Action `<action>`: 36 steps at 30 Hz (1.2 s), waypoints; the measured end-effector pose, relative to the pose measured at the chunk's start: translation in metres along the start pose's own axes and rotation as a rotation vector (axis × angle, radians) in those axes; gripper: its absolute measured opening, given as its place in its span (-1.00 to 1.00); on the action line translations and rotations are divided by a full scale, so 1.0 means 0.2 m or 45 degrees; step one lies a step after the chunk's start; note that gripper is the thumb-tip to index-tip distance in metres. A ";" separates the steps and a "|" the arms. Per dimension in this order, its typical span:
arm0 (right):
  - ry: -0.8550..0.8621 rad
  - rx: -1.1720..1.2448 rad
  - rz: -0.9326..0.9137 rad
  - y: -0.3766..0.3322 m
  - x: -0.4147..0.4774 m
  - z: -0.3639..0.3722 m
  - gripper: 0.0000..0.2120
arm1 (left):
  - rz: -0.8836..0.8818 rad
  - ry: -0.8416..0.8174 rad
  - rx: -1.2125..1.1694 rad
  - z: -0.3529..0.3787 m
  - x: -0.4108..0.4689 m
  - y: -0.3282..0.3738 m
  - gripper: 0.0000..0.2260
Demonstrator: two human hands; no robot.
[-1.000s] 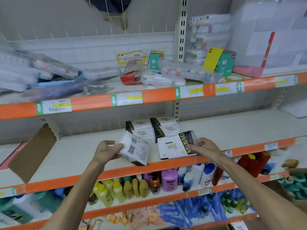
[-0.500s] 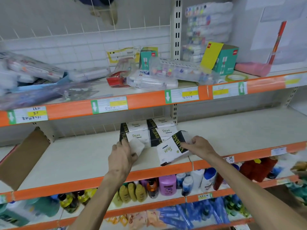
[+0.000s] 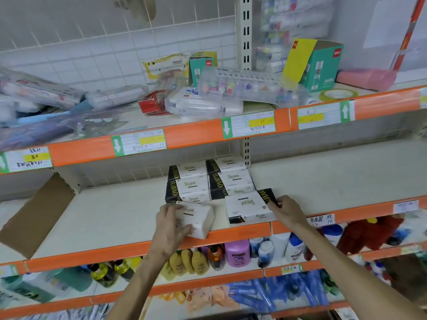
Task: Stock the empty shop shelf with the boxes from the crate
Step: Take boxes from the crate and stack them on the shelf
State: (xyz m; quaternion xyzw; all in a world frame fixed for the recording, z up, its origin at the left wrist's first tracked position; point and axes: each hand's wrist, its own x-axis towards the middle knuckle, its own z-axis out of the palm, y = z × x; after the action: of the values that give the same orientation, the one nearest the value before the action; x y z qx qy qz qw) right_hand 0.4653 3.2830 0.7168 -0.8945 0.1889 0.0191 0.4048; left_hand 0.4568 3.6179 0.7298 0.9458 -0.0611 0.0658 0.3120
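Two boxes are handled on the middle shelf (image 3: 104, 218). A white box (image 3: 198, 215) is gripped by the left hand (image 3: 172, 225), with fingers curled round its near left end. It is set at the shelf's front lip, long axis roughly left-right. A black-ended box (image 3: 247, 209) lies flat just left of the right hand (image 3: 288, 211) and is held at its black end by bent fingers. Its long axis runs left-right, black end pointed right. Stacked boxes (image 3: 208, 181) are seen just beyond both hands, black ends pointed left.
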 end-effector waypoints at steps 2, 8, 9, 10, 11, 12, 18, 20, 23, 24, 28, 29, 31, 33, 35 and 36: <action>0.018 -0.174 -0.171 0.01 0.01 0.02 -0.57 | -0.048 -0.034 0.252 -0.04 0.03 -0.10 -0.37; -0.344 -0.303 -0.389 -0.07 0.04 0.00 -0.38 | -0.217 -0.190 0.261 -0.04 0.05 -0.16 -0.44; -0.362 -0.336 -0.370 -0.08 0.04 0.00 -0.35 | -0.230 -0.171 0.262 -0.03 0.04 -0.15 -0.45; -0.360 -0.410 -0.365 -0.09 0.04 -0.01 -0.30 | -0.243 -0.154 0.272 -0.02 0.04 -0.14 -0.46; -0.348 -0.505 -0.377 -0.09 0.04 -0.01 -0.22 | -0.254 -0.136 0.280 -0.02 0.03 -0.13 -0.46; -0.334 -0.606 -0.398 -0.09 0.03 -0.01 -0.14 | -0.267 -0.120 0.285 -0.01 0.03 -0.11 -0.47; -0.211 -0.726 -0.413 -0.09 0.02 0.02 -0.10 | -0.309 -0.147 0.274 0.00 0.05 -0.07 -0.48; -0.229 -0.601 -0.401 -0.08 0.02 0.03 -0.17 | -0.314 -0.174 0.270 -0.01 0.06 -0.07 -0.47; -0.267 -0.481 -0.383 -0.08 0.02 0.04 -0.25 | -0.305 -0.201 0.277 -0.02 0.06 -0.08 -0.47; -0.259 -0.500 -0.383 -0.09 0.03 0.04 -0.26 | -0.306 -0.201 0.282 -0.01 0.07 -0.07 -0.47; -0.201 -0.833 -0.466 -0.15 0.04 0.01 0.01 | -0.338 -0.187 0.342 -0.01 0.08 -0.04 -0.53; -0.185 -0.929 -0.501 -0.17 0.05 0.01 0.07 | -0.344 -0.198 0.365 0.00 0.07 -0.03 -0.54; -0.151 -1.042 -0.561 -0.18 0.04 0.01 0.06 | -0.343 -0.191 0.388 0.01 0.07 -0.02 -0.57; -0.145 -1.005 -0.594 -0.18 0.03 0.02 0.01 | -0.351 -0.186 0.399 0.01 0.07 -0.01 -0.57; -0.100 -0.962 -0.644 -0.17 0.00 0.04 -0.07 | -0.362 -0.193 0.397 0.01 0.07 -0.01 -0.56; -0.034 -0.977 -0.667 -0.17 -0.03 0.05 -0.11 | -0.351 -0.195 0.398 0.01 0.07 -0.03 -0.54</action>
State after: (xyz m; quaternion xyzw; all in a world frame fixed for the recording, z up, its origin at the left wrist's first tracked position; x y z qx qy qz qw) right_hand 0.4734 3.3113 0.7354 -0.9968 -0.0695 -0.0039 0.0381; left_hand 0.4721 3.6192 0.7271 0.9844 0.0561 -0.0407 0.1620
